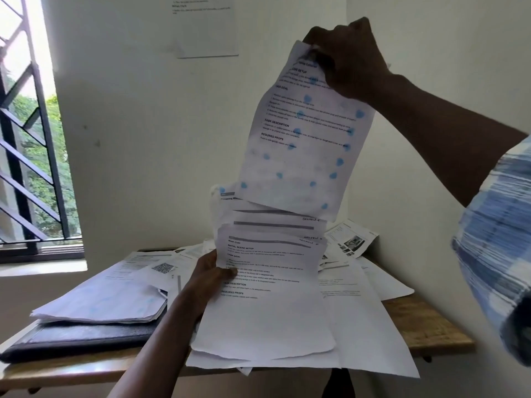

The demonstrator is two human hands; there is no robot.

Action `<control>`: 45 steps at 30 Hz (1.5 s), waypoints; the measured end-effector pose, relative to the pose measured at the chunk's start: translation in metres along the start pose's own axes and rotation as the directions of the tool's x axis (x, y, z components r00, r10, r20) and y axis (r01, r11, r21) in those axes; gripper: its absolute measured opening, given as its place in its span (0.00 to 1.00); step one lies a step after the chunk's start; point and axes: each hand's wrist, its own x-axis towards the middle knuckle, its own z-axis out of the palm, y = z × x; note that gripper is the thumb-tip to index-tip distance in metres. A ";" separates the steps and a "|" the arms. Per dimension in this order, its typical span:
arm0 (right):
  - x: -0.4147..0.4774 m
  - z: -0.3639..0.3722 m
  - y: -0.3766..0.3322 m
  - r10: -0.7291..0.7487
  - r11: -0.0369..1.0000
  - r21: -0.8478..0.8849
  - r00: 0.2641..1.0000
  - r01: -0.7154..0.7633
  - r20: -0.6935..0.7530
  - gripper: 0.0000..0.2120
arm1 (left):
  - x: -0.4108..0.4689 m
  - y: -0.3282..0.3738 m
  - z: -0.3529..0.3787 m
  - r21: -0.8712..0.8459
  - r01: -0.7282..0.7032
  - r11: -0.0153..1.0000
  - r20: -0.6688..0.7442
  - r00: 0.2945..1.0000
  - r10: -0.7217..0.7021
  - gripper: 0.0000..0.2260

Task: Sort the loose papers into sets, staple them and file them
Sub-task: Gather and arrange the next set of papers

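My right hand [347, 57] is raised high and grips the top edge of a printed sheet [301, 145] with blue heart marks showing through; the sheet hangs down in the air. My left hand [209, 278] holds a fanned bundle of several printed sheets [267, 297] by its left edge, thumb on the front page, above the table. Loose papers [370, 285] lie scattered over the wooden table [425, 326] behind and under the bundle. No stapler is visible.
A black folder [80, 338] lies at the table's left front with a stack of papers [100, 303] on top. The table stands in a wall corner. A barred window [28, 139] is at left, and a notice sheet [205, 27] hangs on the wall.
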 end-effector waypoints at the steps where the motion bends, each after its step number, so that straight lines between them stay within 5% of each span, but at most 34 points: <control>1: 0.001 -0.001 -0.001 -0.010 1.000 -0.001 1.000 0.010 0.006 0.14 | 0.000 -0.001 0.000 -0.005 -0.002 1.000 0.002 1.000 0.002 0.23; 7: 0.003 -0.003 -0.010 -0.070 0.997 -0.044 0.997 0.071 0.027 0.16 | 0.001 -0.004 -0.002 -0.028 -0.003 1.000 0.019 1.000 0.003 0.25; 23: -0.010 -0.002 -0.032 -0.191 0.981 -0.071 0.942 0.179 -0.276 0.12 | -0.001 0.001 0.000 -0.020 0.000 1.000 0.014 1.000 0.000 0.24; 30: -0.018 -0.008 -0.029 -0.123 0.992 -0.053 0.924 0.111 -0.363 0.11 | -0.005 0.006 0.001 -0.042 0.028 0.999 0.005 1.000 -0.027 0.24; 35: -0.058 0.014 -0.008 0.007 0.971 -0.239 0.999 -0.015 -0.032 0.09 | -0.004 0.005 0.000 -0.055 0.046 0.997 -0.056 0.997 -0.049 0.27; 39: -0.112 0.043 0.007 0.200 0.909 -0.414 0.922 -0.049 0.330 0.12 | -0.003 0.006 0.001 -0.056 0.056 0.997 -0.091 0.994 -0.061 0.26; 45: -0.217 0.094 0.021 0.223 0.857 -0.513 0.860 0.052 0.460 0.12 | 0.000 0.004 -0.001 -0.076 0.051 0.996 -0.117 0.991 -0.060 0.27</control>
